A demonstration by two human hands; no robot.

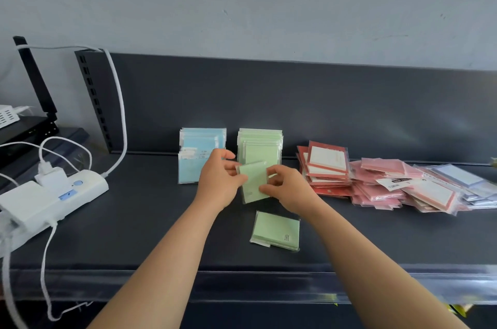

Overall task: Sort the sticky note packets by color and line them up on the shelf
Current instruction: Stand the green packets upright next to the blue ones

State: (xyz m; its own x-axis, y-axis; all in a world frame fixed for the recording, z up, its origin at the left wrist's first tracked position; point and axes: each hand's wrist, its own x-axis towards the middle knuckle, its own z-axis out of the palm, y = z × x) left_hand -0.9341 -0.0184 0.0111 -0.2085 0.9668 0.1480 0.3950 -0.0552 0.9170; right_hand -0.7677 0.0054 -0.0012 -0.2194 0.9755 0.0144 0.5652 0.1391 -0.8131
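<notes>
Left grip (219,180): fingers and thumb curled, pinching the left edge of a green packet (252,186). Right grip (290,188): fingers curled, pinching the right edge of the same packet.

Packet held tilted over the shelf (134,221), directly in front of the green row (259,143); contact with the shelf not determinable.

Green row standing against the back panel (322,102), with the blue row (201,145) just beside it on the left.

Second green packet (277,230) lying flat on the shelf, nearer the front edge, apart from both grips.

Red stack (326,167) to the right of the green row. Pink heap (382,186) touching the red stack. Pale purple packets (462,178) at the far right.

White power strip (53,194) with cables at the left end.
</notes>
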